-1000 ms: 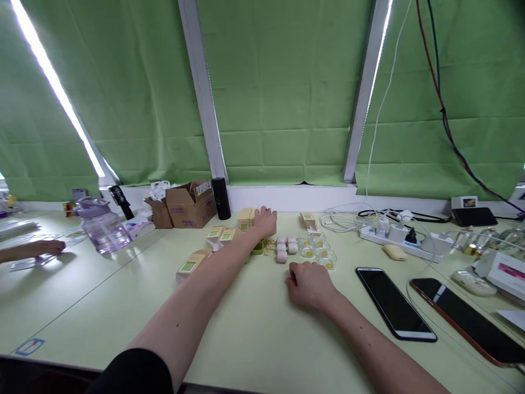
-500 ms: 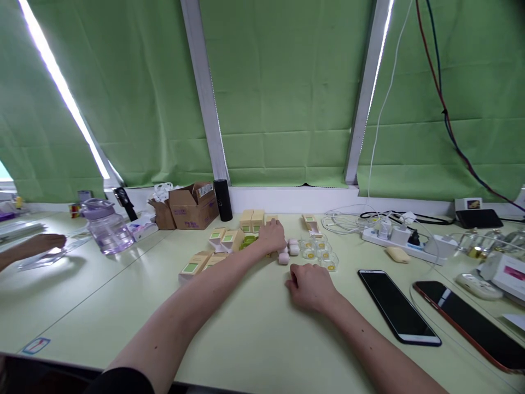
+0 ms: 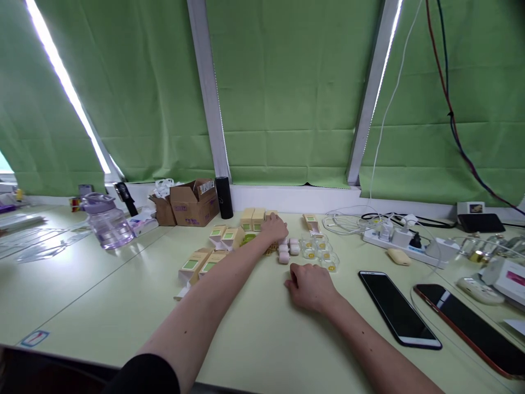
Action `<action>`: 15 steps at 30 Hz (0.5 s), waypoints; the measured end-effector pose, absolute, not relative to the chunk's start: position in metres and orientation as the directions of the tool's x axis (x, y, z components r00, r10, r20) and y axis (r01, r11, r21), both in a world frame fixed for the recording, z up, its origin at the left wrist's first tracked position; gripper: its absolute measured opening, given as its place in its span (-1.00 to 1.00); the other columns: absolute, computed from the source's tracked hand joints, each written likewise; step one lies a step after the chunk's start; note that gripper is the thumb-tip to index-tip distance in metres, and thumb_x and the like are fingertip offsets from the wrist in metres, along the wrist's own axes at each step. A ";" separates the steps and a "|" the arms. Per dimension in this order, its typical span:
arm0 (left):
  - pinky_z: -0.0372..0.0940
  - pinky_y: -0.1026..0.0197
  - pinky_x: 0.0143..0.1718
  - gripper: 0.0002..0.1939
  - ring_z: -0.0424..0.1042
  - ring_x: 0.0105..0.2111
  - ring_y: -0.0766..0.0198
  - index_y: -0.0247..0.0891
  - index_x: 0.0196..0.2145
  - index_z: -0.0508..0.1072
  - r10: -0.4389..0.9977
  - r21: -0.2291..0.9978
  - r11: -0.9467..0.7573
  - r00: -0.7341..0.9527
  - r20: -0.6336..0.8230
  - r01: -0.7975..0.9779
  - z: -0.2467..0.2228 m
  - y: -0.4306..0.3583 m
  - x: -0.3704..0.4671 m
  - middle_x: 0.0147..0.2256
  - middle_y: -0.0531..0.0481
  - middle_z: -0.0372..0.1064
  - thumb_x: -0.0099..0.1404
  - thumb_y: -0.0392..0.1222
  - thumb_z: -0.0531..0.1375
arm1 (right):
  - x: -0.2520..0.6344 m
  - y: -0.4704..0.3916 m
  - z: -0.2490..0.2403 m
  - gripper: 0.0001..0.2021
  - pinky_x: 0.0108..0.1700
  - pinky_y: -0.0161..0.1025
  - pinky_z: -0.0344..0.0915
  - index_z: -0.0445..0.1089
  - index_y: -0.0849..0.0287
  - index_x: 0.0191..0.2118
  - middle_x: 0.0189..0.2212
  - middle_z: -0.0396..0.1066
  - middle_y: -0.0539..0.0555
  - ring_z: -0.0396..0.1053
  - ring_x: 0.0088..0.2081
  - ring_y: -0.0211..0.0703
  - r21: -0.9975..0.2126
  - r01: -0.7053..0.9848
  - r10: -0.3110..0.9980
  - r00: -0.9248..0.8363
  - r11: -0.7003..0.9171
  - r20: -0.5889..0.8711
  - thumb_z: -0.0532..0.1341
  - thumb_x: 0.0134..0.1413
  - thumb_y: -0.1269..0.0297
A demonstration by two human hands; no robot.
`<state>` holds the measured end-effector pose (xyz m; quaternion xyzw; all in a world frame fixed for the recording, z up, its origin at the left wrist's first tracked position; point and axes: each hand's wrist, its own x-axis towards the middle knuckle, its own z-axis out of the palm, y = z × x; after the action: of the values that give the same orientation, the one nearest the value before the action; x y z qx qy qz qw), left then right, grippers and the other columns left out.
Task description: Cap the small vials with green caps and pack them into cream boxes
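My left hand reaches to the far middle of the table, over a small beige box in the back row; its fingertips are hard to see. Resting on the table with curled fingers, my right hand shows nothing that I can make out in it. Small pink-white pieces and clear cups with yellow centres lie between and beyond my hands. Several beige boxes with green labels stand around my left forearm, and a green item is partly behind it.
At the left are a purple water bottle, a cardboard box and a black cylinder. To the right lie a power strip, cables and two phones.
My left hand has moved slightly farther back, and its forearm has shifted right, showing more of the near boxes. The other person's hand at the far left has left the view.
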<state>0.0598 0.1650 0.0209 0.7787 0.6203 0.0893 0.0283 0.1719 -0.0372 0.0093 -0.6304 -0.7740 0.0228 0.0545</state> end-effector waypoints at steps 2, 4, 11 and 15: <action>0.24 -0.15 0.16 -0.40 0.26 0.26 -0.20 -0.34 0.32 0.20 0.975 0.165 -0.214 0.200 0.096 0.963 0.020 0.170 0.062 0.34 -0.45 0.07 0.44 0.02 -0.03 | 0.172 -0.037 0.010 -0.77 -0.22 -0.12 0.28 0.47 0.14 -0.18 -0.21 0.59 0.22 0.56 -0.16 0.19 -0.105 0.974 0.979 -0.197 0.201 0.051 0.15 0.26 0.12; 0.24 -0.15 0.16 -0.38 0.26 0.26 -0.21 -0.34 0.33 0.18 0.979 0.174 -0.200 0.187 0.087 0.964 0.020 0.173 0.064 0.37 -0.45 0.03 0.44 0.02 -0.03 | 0.171 -0.037 0.010 -0.77 -0.22 -0.12 0.28 0.47 0.14 -0.17 -0.21 0.59 0.22 0.56 -0.17 0.17 -0.106 0.974 0.979 -0.198 0.202 0.049 0.15 0.26 0.13; 0.27 -0.18 0.13 -0.33 0.25 0.27 -0.24 -0.34 0.38 0.10 0.987 0.193 -0.158 0.148 0.062 0.969 0.020 0.180 0.067 0.40 -0.46 -0.04 0.42 0.01 -0.02 | 0.171 -0.037 0.009 -0.77 -0.22 -0.13 0.27 0.46 0.14 -0.17 -0.21 0.59 0.22 0.55 -0.17 0.16 -0.108 0.973 0.979 -0.200 0.204 0.044 0.16 0.26 0.12; 0.26 -0.18 0.14 -0.28 0.25 0.28 -0.27 -0.38 0.40 0.07 0.991 0.203 -0.131 0.124 0.050 0.970 0.022 0.180 0.070 0.42 -0.51 -0.11 0.38 -0.01 0.02 | 0.172 -0.036 0.008 -0.77 -0.22 -0.13 0.27 0.46 0.14 -0.16 -0.21 0.58 0.22 0.55 -0.16 0.17 -0.110 0.973 0.979 -0.197 0.201 0.043 0.16 0.26 0.12</action>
<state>0.0695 0.1797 0.0218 0.7471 0.6564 0.0861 0.0602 0.1716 -0.0364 0.0078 -0.6315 -0.7731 0.0288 0.0514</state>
